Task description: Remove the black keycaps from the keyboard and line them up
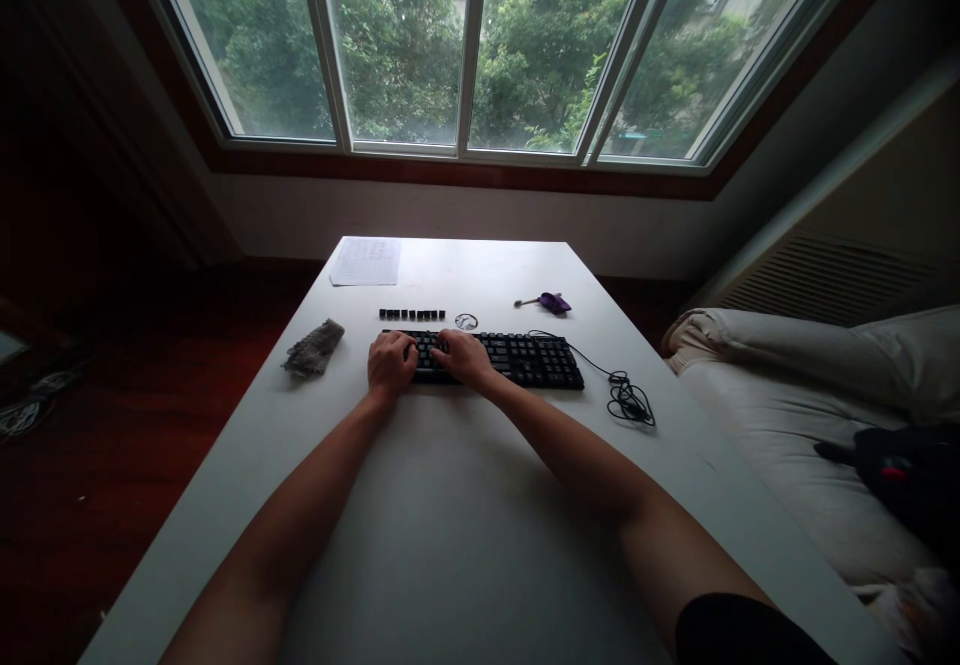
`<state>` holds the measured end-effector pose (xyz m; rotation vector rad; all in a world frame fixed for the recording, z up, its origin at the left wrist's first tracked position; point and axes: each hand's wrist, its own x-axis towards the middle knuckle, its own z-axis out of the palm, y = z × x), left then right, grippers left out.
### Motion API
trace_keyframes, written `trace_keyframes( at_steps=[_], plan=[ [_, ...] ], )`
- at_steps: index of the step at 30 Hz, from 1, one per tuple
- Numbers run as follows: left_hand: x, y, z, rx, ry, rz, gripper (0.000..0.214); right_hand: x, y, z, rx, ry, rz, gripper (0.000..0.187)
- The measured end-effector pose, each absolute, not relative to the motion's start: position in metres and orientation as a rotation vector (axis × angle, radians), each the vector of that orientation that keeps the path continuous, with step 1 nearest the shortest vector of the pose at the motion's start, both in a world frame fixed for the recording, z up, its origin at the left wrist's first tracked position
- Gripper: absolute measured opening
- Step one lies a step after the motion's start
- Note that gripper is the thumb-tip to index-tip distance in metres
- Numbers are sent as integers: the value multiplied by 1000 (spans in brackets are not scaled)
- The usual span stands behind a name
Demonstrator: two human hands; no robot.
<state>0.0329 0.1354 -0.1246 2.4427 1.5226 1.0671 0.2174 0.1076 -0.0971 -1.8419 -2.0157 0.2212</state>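
A black keyboard lies across the white table in front of me. My left hand rests on its left end with fingers curled over the edge, and the thumb points inward. Just to the right, my right hand is over the keys with fingers bent and drawn together; anything between the fingertips is too small to make out. Behind the keyboard stands a row of several black keycaps. Beside that row lies a thin wire loop.
A grey cloth lies left of the keyboard. The keyboard's coiled cable is at the right. Farther back are a small purple brush and a printed paper sheet. A bed adjoins the table's right side.
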Motion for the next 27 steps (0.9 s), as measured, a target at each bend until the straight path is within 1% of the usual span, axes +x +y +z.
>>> trace_keyframes(
  at_steps=[4, 12, 15, 21, 27],
  plan=[
    [33, 136, -125, 2439, 1513, 1062, 18, 234, 125, -92, -1796, -1897, 156, 24],
    [33, 136, -125, 2416, 1497, 1094, 18, 273, 191, -86, -1856, -1888, 401, 21],
    [33, 136, -125, 2408, 1507, 1091, 18, 272, 208, -92, -1902, -1945, 400, 21],
    [34, 138, -126, 2416, 1517, 1071, 18, 267, 225, -106, -2051, -1947, 373, 23],
    [35, 139, -127, 2417, 1523, 1067, 18, 266, 232, -113, -2106, -1927, 389, 25]
  ],
)
